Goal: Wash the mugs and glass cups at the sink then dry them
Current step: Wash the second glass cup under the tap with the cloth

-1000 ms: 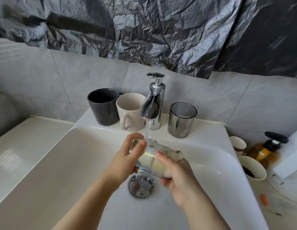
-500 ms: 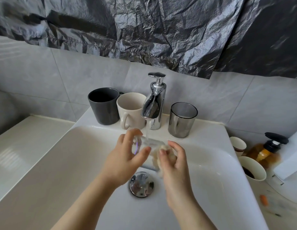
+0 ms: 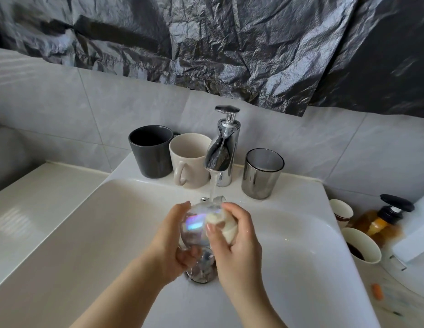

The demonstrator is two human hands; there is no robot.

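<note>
Left hand [image 3: 173, 245] wrapped around iridescent glass cup [image 3: 194, 226], mid-basin under running faucet [image 3: 221, 150]. Right hand [image 3: 232, 240] pinching pale sponge [image 3: 226, 224] against cup. Sink [image 3: 99, 233] open left; mugs [image 3: 151, 151] on back ledge.

Left hand [image 3: 175, 242] fingers curled, gripping; right hand [image 3: 232, 240] fingers clenched, forearms converging.

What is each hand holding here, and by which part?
Left hand grips the glass cup around its side wall. Right hand presses a pale sponge against it.
</note>
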